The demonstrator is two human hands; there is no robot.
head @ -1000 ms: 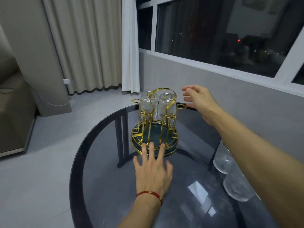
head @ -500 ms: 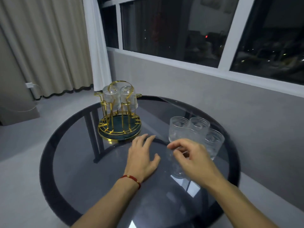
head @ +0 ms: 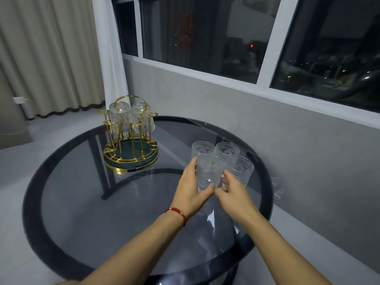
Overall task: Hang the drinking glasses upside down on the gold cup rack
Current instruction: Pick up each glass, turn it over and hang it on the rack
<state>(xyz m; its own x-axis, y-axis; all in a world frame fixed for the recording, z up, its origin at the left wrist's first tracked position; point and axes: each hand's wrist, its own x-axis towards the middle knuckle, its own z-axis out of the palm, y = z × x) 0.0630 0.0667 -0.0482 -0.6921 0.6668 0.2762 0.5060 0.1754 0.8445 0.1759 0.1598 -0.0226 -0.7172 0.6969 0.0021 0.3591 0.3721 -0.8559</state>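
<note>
The gold cup rack (head: 131,155) stands on the far left of the round glass table (head: 86,202), with two patterned glasses (head: 131,118) hanging upside down on its pegs. Right of centre, several clear embossed glasses stand upright in a cluster (head: 228,153). Both hands hold the nearest glass (head: 208,175), lifted a little above the tabletop. My left hand (head: 190,190) grips its left side and base. My right hand (head: 234,194) pinches its right lower edge. The left wrist wears a red cord bracelet.
A grey wall and a dark window run behind the table on the right. Curtains (head: 51,54) hang at the back left, above a grey floor. The table's dark rim (head: 33,219) curves near me.
My view has swung right from the rack to the loose glasses. Both hands moved from the tabletop onto the nearest glass and took hold of it.
</note>
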